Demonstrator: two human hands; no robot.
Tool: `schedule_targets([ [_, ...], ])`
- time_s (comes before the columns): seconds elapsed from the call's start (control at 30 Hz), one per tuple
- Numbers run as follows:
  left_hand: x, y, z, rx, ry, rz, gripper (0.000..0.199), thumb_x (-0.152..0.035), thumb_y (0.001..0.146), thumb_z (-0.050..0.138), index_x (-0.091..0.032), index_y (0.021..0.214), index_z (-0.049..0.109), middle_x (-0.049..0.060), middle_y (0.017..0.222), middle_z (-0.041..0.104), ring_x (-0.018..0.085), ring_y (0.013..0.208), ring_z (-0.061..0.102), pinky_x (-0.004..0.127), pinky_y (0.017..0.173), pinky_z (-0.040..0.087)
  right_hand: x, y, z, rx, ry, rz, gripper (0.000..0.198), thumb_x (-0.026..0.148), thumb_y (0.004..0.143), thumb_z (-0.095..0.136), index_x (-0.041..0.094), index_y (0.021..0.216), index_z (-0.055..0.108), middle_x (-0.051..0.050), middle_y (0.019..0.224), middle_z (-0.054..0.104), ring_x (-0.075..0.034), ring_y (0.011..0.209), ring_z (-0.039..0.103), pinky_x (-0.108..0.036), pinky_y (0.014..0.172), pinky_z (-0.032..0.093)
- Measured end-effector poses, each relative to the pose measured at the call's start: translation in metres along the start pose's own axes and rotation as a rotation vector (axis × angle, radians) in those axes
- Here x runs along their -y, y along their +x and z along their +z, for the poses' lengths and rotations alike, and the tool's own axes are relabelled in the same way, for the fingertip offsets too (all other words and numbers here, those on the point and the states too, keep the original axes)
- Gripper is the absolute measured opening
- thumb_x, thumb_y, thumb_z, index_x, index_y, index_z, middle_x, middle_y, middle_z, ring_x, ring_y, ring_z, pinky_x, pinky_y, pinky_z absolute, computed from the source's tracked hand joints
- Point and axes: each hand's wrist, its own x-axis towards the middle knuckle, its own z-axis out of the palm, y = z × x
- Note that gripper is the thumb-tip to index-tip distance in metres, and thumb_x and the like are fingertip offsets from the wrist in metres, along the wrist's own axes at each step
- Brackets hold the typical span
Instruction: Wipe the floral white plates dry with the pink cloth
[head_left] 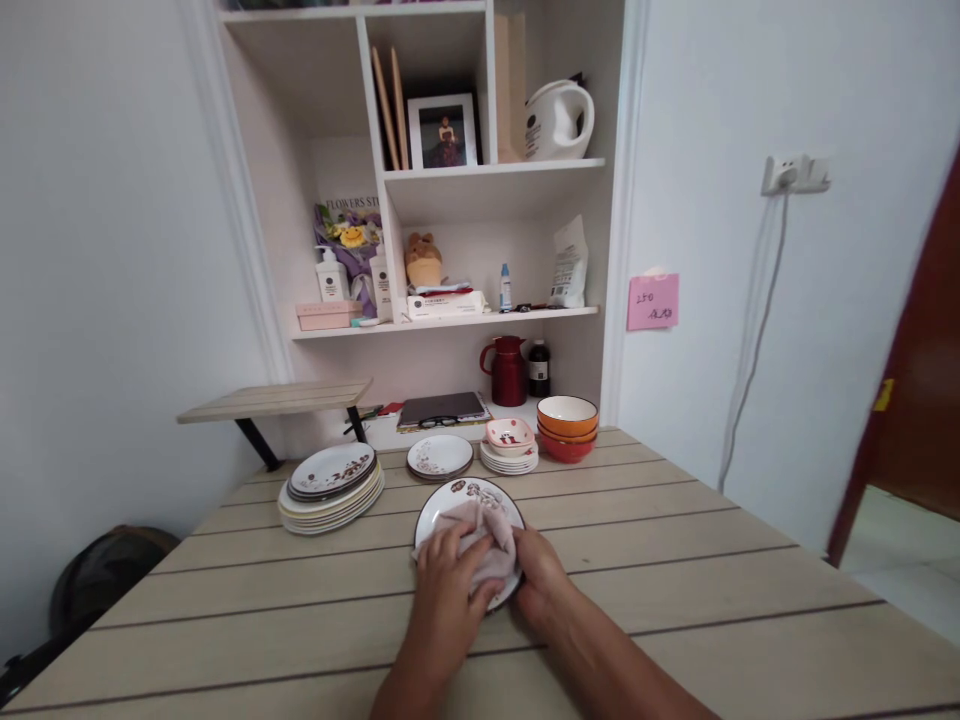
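Observation:
A white plate (444, 512) with a dark rim and brown flower pattern is in front of me, above the wooden table. My right hand (538, 572) grips its right edge, the fingers partly hidden beneath. On the plate's face lies a crumpled pale pink cloth (491, 545). My left hand (452, 572) presses this cloth against the plate with bent fingers. Behind it sits a short stack of smaller patterned plates (440, 456). To the left stands a taller stack of plates (330, 490), dark-rimmed ones on top of pale ones.
Small dishes (510, 445) and stacked orange and red bowls (568, 428) stand at the table's back right. A red jug (508, 370) and a laptop-like dark slab (442, 408) are in the shelf's lowest bay. A small raised wooden ledge (274, 400) overhangs the back left.

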Motion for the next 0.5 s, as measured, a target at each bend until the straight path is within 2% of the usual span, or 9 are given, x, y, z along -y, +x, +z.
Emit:
schedule_targets([
  [0.1, 0.002, 0.001, -0.001, -0.055, 0.048, -0.011, 0.042, -0.02, 0.077, 0.067, -0.033, 0.117, 0.066, 0.005, 0.124, 0.061, 0.028, 0.118, 0.051, 0.05, 0.102, 0.037, 0.001, -0.006, 0.005, -0.063, -0.036, 0.015, 0.028, 0.009, 0.067, 0.059, 0.012, 0.094, 0.066, -0.006, 0.062, 0.073, -0.02, 0.052, 0.067, -0.029, 0.053, 0.053],
  [0.2, 0.005, 0.003, -0.002, -0.118, 0.119, -0.018, 0.04, -0.019, 0.077, 0.068, -0.033, 0.114, 0.067, 0.005, 0.121, 0.062, 0.027, 0.113, 0.053, 0.048, 0.099, 0.04, -0.001, -0.008, 0.007, -0.042, -0.053, 0.001, 0.03, 0.007, 0.065, 0.06, 0.012, 0.094, 0.066, -0.005, 0.061, 0.072, -0.02, 0.052, 0.067, -0.027, 0.051, 0.052],
  [0.4, 0.012, 0.004, -0.006, -0.222, 0.257, -0.096, 0.035, -0.021, 0.085, 0.059, -0.031, 0.118, 0.065, 0.006, 0.114, 0.064, 0.024, 0.107, 0.055, 0.041, 0.091, 0.042, -0.002, -0.009, 0.008, -0.078, -0.011, -0.003, 0.022, 0.018, 0.073, 0.065, 0.012, 0.093, 0.064, -0.007, 0.062, 0.073, -0.021, 0.05, 0.067, -0.031, 0.051, 0.052],
  [0.5, 0.014, 0.003, -0.007, -0.224, 0.303, -0.158, 0.032, -0.025, 0.088, 0.054, -0.03, 0.118, 0.065, 0.007, 0.113, 0.063, 0.025, 0.106, 0.054, 0.039, 0.086, 0.044, 0.001, -0.011, 0.009, -0.134, 0.024, -0.002, 0.017, 0.016, 0.075, 0.064, 0.013, 0.091, 0.063, -0.006, 0.059, 0.072, -0.021, 0.05, 0.067, -0.032, 0.053, 0.053],
])
